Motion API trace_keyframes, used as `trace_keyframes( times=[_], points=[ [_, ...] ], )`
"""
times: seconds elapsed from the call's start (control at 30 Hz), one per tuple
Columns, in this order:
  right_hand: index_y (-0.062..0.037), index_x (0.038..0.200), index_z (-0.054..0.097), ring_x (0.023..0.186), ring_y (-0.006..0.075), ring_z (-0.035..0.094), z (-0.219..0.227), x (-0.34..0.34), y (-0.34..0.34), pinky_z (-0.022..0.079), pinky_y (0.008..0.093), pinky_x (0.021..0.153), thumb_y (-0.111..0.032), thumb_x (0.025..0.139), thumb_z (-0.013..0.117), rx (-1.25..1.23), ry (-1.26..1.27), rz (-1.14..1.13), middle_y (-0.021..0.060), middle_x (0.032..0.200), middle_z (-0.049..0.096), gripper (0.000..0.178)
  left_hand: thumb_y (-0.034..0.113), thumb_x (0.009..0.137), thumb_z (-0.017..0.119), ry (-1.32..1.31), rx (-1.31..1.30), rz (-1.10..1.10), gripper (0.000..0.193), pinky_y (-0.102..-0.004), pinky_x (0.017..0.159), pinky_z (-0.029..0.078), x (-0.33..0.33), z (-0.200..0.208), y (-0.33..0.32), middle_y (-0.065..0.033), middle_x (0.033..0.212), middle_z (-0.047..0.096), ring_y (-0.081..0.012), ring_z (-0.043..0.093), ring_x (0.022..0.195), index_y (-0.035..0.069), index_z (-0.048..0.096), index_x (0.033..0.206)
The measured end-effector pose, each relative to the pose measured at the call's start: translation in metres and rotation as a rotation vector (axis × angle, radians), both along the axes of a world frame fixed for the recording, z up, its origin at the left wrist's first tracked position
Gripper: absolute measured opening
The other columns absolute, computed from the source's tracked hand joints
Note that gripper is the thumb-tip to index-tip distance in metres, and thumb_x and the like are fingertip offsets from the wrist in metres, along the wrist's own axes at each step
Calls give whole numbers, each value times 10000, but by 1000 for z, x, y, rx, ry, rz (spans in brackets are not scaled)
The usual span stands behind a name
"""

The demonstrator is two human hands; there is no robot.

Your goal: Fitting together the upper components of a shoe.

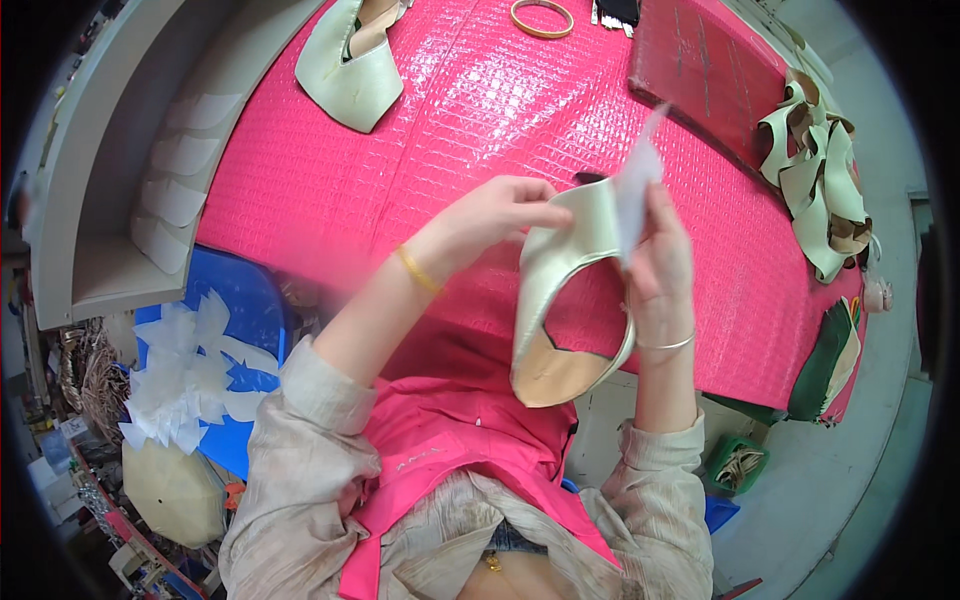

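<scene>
A pale green shoe upper with a tan lining hangs over the near edge of the table, its wide opening facing me. My left hand is closed on the upper's top left edge, thumb lying over the pale outer face. At the upper's right side, my right hand pinches a thin white translucent sheet piece, which stands up along the upper's edge and is blurred. Whether the right fingers also grip the upper is hard to see. A small dark object shows partly behind the upper.
Pink quilted sheeting covers the table. Another pale upper lies at far left, near a tape roll. A dark red board and several piled uppers are at right. White cut pieces lie on a blue stool.
</scene>
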State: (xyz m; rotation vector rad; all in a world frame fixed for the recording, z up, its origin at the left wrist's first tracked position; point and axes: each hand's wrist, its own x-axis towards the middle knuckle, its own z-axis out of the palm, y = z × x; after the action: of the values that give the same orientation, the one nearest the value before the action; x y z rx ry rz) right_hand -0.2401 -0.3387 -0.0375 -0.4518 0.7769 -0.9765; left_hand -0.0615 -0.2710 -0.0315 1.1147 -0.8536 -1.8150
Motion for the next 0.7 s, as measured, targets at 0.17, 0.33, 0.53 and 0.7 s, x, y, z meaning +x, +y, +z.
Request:
trace_keyframes(
  times=[0.17, 0.33, 0.53, 0.7],
  points=[
    [-12, 1086, 479, 921, 209, 554, -17, 12, 22, 464, 357, 819, -181, 892, 433, 49, -53, -45, 116, 1015, 560, 261, 80, 764, 611, -188, -11, 50, 290, -219, 669, 456, 9, 16, 32, -84, 831, 606, -108, 581, 731, 21, 469, 1010],
    [-46, 1034, 493, 719, 157, 567, -13, -21, 26, 489, 281, 650, -197, 877, 464, 120, -497, 348, 77, 818, 567, 219, 56, 766, 584, -163, 5, 232, 299, -230, 688, 452, 18, -9, 91, -71, 874, 585, -101, 563, 769, 21, 459, 1036],
    [-19, 1017, 501, 768, 112, 558, -22, -4, 67, 451, 238, 720, -129, 872, 473, -54, 298, 419, 44, 867, 586, 184, 68, 716, 610, -880, -221, 206, 466, -254, 616, 459, 0, 0, 101, -115, 807, 577, -167, 593, 682, 94, 429, 1145],
    [1, 987, 537, 776, 97, 557, 29, 0, 81, 446, 223, 702, -110, 860, 499, 60, 242, 123, 36, 859, 596, 173, 103, 656, 620, -1321, -469, 297, 407, -429, 557, 435, -12, -8, 104, -110, 702, 505, -307, 556, 636, 81, 469, 1034]
  ],
)
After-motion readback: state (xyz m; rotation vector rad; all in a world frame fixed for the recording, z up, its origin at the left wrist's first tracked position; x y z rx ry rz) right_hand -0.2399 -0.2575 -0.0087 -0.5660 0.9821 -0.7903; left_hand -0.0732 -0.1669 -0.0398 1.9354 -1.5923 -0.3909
